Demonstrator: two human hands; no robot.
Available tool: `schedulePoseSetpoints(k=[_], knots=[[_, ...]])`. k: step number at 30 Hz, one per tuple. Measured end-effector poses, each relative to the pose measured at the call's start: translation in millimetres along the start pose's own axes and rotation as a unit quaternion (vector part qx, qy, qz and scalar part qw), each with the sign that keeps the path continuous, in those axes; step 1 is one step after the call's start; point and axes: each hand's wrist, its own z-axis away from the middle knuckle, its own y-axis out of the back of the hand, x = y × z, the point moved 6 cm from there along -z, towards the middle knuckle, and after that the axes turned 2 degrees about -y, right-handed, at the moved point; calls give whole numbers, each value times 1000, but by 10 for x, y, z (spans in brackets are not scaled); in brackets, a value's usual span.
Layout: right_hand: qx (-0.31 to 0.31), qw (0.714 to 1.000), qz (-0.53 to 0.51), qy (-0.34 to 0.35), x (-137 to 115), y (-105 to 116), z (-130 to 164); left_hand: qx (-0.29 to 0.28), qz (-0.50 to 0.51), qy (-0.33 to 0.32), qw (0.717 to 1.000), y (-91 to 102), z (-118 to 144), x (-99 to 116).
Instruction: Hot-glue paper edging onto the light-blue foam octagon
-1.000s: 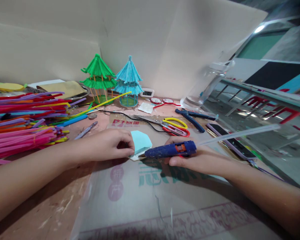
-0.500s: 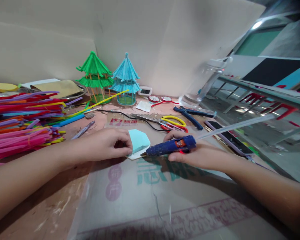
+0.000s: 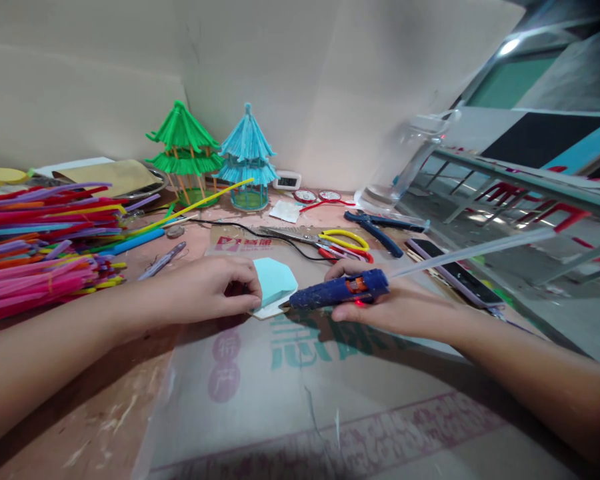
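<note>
Two hands at work on a printed plastic sheet (image 3: 300, 373) spread over the table. Pipe cleaners (image 3: 40, 247) piled at 9 o'clock, cut off by the frame edge. Right hand (image 3: 385, 310) closed around a blue glue gun (image 3: 337, 292) (clear stick trailing toward 2 o'clock), nozzle touching the pale blue paper piece (image 3: 275, 283), folded, angular, white backing beneath. Left hand (image 3: 207, 290) pinches that piece's left edge; fingertips hidden under it. Green pagoda (image 3: 183, 153) and blue pagoda (image 3: 247, 157) stand at 12 o'clock.
</note>
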Motion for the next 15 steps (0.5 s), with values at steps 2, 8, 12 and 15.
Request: schedulePoseSetpoints(k=[2,8,12,15], knots=[[6,1000,9,-11,-13,30,6,3,-5,3,1000,3,-1,-3],[24,999,39,-24,-67,102,19,11,-7,-5,1000,5,3,-17],[9,999,34,-14,-72,103,18,7,-8,-5,1000,0,5,-21],[23,999,44,-15,-52,118,16,4,-7,-5,1000,2,3,-11]])
